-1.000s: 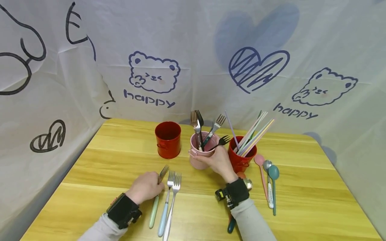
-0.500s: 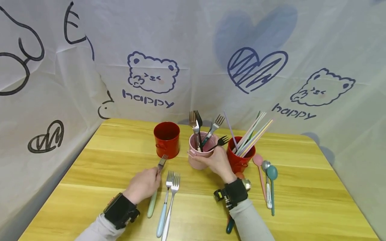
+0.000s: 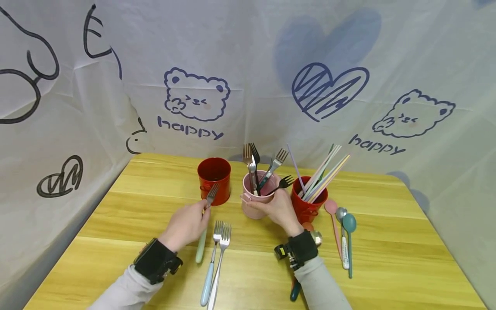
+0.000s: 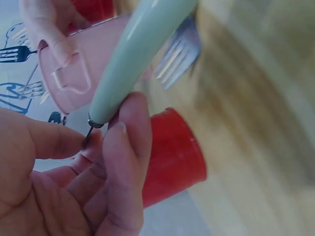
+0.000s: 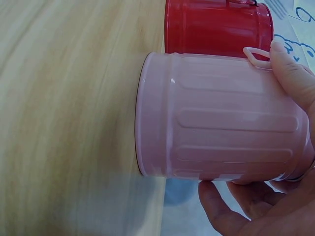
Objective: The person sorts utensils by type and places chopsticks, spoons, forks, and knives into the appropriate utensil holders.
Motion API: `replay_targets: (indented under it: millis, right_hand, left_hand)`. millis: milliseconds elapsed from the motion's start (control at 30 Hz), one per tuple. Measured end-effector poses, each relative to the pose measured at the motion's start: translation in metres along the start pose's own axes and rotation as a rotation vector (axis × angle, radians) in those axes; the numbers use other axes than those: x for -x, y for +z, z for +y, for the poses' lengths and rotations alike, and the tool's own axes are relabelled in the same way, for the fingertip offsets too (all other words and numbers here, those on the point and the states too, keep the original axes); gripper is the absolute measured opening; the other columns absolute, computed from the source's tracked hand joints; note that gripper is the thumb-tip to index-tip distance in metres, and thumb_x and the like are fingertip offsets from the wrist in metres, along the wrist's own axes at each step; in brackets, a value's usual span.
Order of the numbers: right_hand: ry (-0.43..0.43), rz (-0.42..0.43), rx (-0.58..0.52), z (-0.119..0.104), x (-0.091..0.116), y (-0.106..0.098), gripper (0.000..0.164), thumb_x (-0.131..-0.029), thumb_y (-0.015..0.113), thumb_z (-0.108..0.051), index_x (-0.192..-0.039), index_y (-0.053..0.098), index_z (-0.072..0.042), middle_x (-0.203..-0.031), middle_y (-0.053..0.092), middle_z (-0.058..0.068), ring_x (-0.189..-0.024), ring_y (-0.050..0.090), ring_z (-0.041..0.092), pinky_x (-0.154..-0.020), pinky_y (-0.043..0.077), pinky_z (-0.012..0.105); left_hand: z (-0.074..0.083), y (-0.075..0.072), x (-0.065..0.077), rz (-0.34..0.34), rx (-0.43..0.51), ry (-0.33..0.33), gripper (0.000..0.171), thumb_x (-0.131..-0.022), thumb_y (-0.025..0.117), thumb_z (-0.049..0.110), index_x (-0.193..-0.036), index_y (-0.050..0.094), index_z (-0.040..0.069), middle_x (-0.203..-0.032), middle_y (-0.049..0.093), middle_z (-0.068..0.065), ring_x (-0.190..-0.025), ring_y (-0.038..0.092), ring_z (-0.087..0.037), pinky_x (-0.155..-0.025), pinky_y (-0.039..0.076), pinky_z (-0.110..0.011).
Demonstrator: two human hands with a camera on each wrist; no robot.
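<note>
My left hand pinches a fork with a pale green handle near its metal neck. Its tines point up and away, in front of the left red bucket; the handle slants back above the table. In the left wrist view, thumb and fingers close on the neck beneath the green handle. With my right hand I hold the rim and side of a pink bucket, which stands upright. Several forks, among them a black fork, lean inside it. A blue-handled fork and a silver fork lie below.
A second red bucket with several pastel straws stands right of the pink one. Farther right lie a pink spoon, a white-handled spoon and a teal spoon. More spoons lie partly under my right forearm.
My left hand has lifted the green-handled fork and moved it forward, bringing the tines up to the left red bucket. My right hand stays on the pink bucket.
</note>
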State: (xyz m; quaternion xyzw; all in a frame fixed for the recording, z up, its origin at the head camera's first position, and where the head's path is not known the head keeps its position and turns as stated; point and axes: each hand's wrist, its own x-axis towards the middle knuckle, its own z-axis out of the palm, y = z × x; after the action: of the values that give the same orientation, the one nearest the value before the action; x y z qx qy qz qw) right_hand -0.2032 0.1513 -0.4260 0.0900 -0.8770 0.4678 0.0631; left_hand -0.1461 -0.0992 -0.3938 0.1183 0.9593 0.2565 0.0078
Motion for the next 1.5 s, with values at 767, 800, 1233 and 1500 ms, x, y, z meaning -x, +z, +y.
replay_targets:
  millis: [767, 800, 1233, 1500]
  right_hand:
    - [-0.052, 0.007, -0.02, 0.006, 0.001, -0.001, 0.093, -0.062, 0.087, -0.038, -0.135, 0.04, -0.006, -0.121, 0.061, 0.008, -0.109, 0.058, 0.021, -0.094, 0.047, 0.038]
    - [-0.061, 0.007, -0.022, 0.006, 0.001, -0.001, 0.093, -0.062, 0.087, -0.038, -0.136, 0.039, -0.006, -0.12, 0.061, 0.008, -0.109, 0.058, 0.021, -0.094, 0.047, 0.038]
    - [-0.084, 0.017, -0.038, 0.005, -0.001, 0.002, 0.094, -0.061, 0.087, -0.037, -0.136, 0.038, -0.008, -0.119, 0.061, 0.005, -0.107, 0.059, 0.019, -0.093, 0.048, 0.038]
    - [-0.059, 0.02, 0.005, 0.004, -0.001, 0.001, 0.083, -0.061, 0.087, -0.039, -0.126, 0.05, -0.005, -0.113, 0.064, 0.007, -0.103, 0.061, 0.019, -0.088, 0.05, 0.038]
  left_hand:
    - [0.06, -0.034, -0.061, 0.425, 0.138, 0.232, 0.019, -0.099, 0.047, 0.022, -0.085, 0.055, 0.011, -0.058, 0.05, 0.001, -0.048, 0.047, -0.014, -0.043, 0.036, -0.029]
    - [0.063, -0.034, -0.063, 0.444, 0.146, 0.24, 0.019, -0.099, 0.047, 0.022, -0.086, 0.055, 0.011, -0.059, 0.052, 0.001, -0.048, 0.048, -0.014, -0.044, 0.037, -0.029]
    - [0.084, -0.031, -0.09, 0.562, 0.182, 0.308, 0.018, -0.099, 0.049, 0.023, -0.092, 0.059, 0.01, -0.074, 0.067, -0.003, -0.059, 0.059, -0.016, -0.048, 0.044, -0.029]
    - [0.082, -0.018, -0.095, 0.496, 0.176, 0.259, 0.02, -0.099, 0.049, 0.027, -0.093, 0.06, 0.012, -0.075, 0.064, -0.002, -0.056, 0.053, -0.016, -0.045, 0.04, -0.029]
